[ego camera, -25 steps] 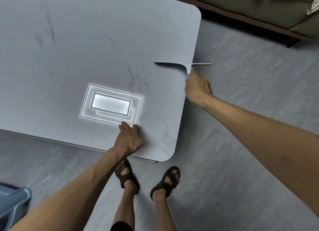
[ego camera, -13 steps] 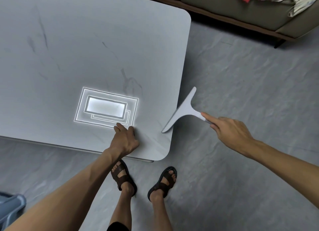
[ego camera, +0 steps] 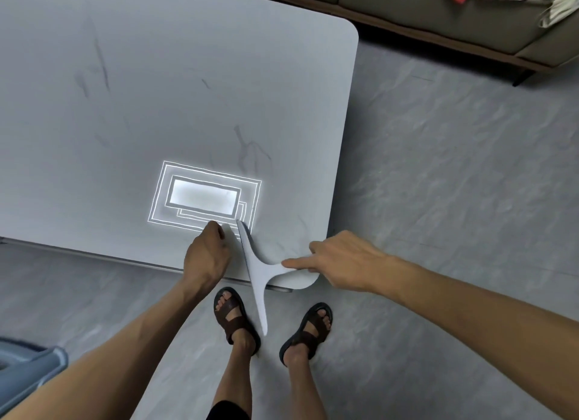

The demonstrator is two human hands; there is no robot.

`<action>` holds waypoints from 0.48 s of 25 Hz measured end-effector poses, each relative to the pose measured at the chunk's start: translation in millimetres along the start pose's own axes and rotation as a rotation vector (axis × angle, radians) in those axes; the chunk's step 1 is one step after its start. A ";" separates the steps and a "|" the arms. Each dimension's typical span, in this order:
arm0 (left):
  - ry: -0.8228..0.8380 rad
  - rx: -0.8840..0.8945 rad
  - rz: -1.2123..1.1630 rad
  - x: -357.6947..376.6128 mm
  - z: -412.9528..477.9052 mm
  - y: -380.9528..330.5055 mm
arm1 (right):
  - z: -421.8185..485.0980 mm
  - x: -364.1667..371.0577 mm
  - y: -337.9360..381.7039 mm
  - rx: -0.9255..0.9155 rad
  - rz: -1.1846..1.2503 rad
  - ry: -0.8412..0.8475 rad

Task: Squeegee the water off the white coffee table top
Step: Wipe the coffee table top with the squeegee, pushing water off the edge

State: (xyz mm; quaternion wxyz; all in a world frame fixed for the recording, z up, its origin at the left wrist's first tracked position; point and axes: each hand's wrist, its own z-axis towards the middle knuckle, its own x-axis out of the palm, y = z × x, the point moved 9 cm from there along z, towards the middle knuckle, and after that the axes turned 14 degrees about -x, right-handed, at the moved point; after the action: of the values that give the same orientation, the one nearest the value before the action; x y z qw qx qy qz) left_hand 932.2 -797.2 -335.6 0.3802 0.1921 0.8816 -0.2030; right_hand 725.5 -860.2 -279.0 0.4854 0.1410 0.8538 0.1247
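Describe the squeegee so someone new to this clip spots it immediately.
Start at the white coffee table and go to its near right corner. The squeegee lies there, held by the right hand, beside the left hand. It is the only T-shaped white tool, its blade overhanging the table edge.

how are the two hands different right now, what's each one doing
The right hand grips the handle of the white squeegee, index finger stretched along it; the left hand holds nothing. The left hand rests fingers-down on the table top near its front edge; the right hand sits at the table's near right corner, over its edge. Both are bare and low at the table's near side.
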 end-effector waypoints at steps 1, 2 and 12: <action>0.022 0.001 -0.002 3.2 -0.8 4.3 | 7.4 1.3 0.6 -0.002 -0.009 0.005; 0.046 0.010 0.003 8.4 -2.0 6.2 | 7.3 2.1 -4.8 0.015 -0.019 0.000; 0.149 0.105 0.052 26.6 -9.7 -13.8 | -138.7 -2.0 -126.6 0.453 -0.086 -0.049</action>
State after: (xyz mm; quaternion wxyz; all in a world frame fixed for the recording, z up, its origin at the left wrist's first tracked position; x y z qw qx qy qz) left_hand 902.7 -799.0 -346.5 0.3083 0.2493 0.8903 -0.2241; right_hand 591.5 -989.1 -252.7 0.4667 0.2130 0.8532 -0.0945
